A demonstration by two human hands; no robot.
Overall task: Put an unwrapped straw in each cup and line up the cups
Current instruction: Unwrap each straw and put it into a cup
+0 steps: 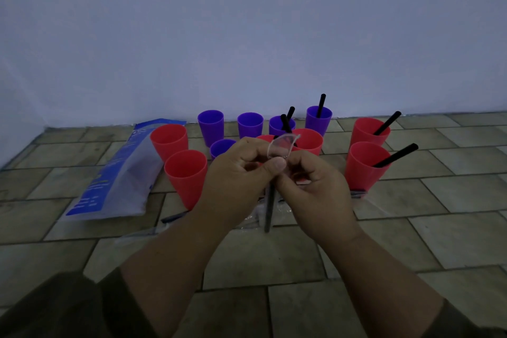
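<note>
Unwrapping was the step in hand. A black straw (270, 206) was held upright between both hands above the tiled floor (411, 241), in front of the cups. The left hand (236, 173) was pinched on its clear wrapper (281, 145), which curled up loose above the fingers; the right hand (315, 184) was closed around the straw's upper part. Straws were seen in two red cups (366, 164) at the right and in two purple cups (318, 119) behind. Two red cups (186, 175) at the left and three purple cups (210, 125) stood empty. A blue bag (115, 173) lay further left. The wrapper would probably need to be drawn fully off and the straw dropped into an empty cup; alignment was judged outstanding.
</note>
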